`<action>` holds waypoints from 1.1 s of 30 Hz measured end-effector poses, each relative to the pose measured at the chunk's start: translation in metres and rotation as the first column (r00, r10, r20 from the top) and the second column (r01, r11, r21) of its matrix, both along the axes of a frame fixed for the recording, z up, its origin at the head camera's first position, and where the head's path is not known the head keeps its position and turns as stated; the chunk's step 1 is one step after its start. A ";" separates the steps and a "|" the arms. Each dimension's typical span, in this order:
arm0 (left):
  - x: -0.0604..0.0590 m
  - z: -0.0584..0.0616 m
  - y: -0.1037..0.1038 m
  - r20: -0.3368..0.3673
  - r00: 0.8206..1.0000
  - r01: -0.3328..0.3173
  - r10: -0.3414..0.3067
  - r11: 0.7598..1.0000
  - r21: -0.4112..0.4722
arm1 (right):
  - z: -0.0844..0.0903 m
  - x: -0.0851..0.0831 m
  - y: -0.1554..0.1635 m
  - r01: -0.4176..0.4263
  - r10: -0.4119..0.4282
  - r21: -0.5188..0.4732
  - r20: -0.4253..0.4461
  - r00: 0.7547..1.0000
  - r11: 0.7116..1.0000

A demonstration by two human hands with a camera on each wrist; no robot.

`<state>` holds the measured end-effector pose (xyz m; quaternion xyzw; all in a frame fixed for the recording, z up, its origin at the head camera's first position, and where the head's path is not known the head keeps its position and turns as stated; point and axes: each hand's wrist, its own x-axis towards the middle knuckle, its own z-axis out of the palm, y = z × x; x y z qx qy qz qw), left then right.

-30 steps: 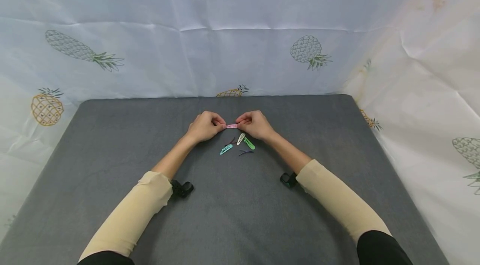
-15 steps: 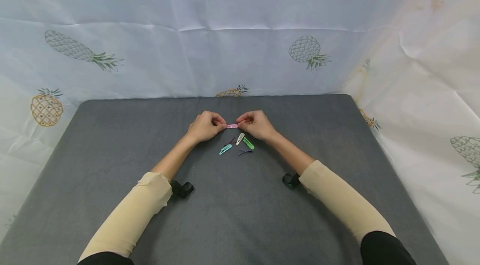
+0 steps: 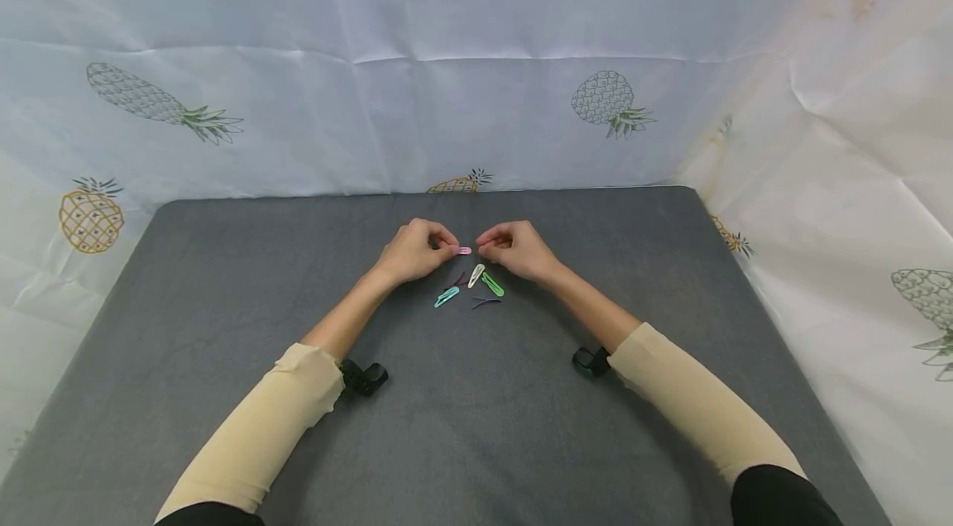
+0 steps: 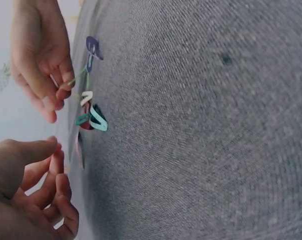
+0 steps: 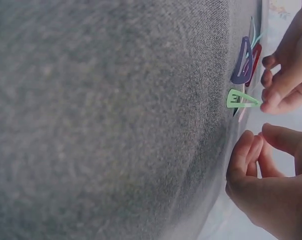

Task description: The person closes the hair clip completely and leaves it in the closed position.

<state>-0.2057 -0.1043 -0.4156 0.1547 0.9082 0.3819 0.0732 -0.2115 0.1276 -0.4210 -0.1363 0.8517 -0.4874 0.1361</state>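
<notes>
My left hand [image 3: 413,251] brings thumb and forefinger together at the left end of a pink hair clip [image 3: 465,251], whose right end sticks out past the fingertips. In the left wrist view a speck of pink shows between those fingertips, and a pink strip [image 4: 79,152] shows low by the cloth behind them. My right hand [image 3: 517,251] hovers just right of the clip, fingers loosely bent, nothing visible between them. Nearer to me lie a white clip [image 3: 476,275], a green clip [image 3: 493,284], a turquoise clip [image 3: 447,297], a purple clip [image 3: 486,303] and a dark red one [image 3: 460,280].
Grey cloth covers the table [image 3: 298,261]. A white curtain [image 3: 387,121] printed with pineapples hangs behind the far edge and along the right side. Black wrist cameras stick out inward from both forearms, the left camera [image 3: 363,378] and the right camera [image 3: 591,361].
My right hand has drawn away to the right from the pink clip, baring its right end. My left hand has shifted slightly right, covering more of it. The other clips lie as before.
</notes>
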 end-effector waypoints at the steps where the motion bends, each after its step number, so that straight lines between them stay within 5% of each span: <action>1: 0.000 0.001 0.000 0.000 1.000 0.008 -0.008 1.000 0.004 | 0.000 0.000 0.001 -0.002 0.002 0.003 0.000 1.000 1.000; 24: 0.013 0.011 0.013 0.071 0.976 0.202 -0.206 0.978 0.059 | 0.000 0.024 0.017 -0.107 0.106 0.031 0.016 0.994 0.994; 33: 0.015 0.008 0.018 0.090 0.971 0.216 -0.220 0.975 0.049 | 0.002 0.033 0.024 -0.148 0.148 0.066 -0.007 0.989 0.987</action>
